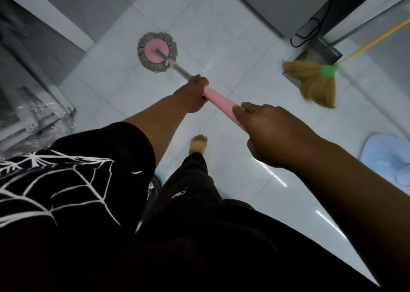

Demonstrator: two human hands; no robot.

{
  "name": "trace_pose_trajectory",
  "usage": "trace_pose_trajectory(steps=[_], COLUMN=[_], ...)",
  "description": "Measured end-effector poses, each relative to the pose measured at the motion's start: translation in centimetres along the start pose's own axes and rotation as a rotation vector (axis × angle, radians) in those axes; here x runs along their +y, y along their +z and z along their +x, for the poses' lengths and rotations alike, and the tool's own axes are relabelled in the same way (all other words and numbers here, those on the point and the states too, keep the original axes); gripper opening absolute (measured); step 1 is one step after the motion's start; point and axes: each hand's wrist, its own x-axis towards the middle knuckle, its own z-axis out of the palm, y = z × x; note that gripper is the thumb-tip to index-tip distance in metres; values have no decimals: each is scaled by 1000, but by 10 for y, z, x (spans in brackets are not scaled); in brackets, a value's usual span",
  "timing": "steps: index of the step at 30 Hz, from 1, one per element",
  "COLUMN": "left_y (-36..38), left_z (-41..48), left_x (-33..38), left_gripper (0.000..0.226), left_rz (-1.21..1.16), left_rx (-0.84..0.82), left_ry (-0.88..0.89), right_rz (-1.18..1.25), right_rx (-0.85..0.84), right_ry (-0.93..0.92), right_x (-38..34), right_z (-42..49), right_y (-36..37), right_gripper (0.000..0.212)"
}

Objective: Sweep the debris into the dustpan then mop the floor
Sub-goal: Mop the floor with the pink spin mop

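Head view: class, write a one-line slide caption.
Left hand and right hand grip the mop, its head on the floor; broom rests nearby.

The tiled floor (221, 25) carries a mop head (150, 52), a broom (315, 83) (bristles down) and a bare foot (198, 144)

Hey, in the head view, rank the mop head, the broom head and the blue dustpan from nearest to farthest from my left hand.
1. mop head, just ahead of the left hand, down the handle.
2. broom head, off to the right.
3. blue dustpan, at the far right edge, beyond the right hand.
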Motion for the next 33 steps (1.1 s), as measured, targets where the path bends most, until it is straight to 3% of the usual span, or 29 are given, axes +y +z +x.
trace_pose_trajectory(steps=[6, 13, 33], left_y=[-55, -32, 182], left_z=[52, 55, -103], left_x=[-50, -26, 230], left_gripper=[55, 62, 48], left_rz=[92, 75, 161], left_rx=[-65, -75, -243], left_ry=[-75, -137, 134], right_rz=[64, 100, 96], right_rx=[48, 64, -66], right_ry=[19, 39, 229], right_x=[-11, 10, 68], right_z=[86, 66, -285], right_y=[-5, 13, 109], right_gripper=[60, 57, 61])
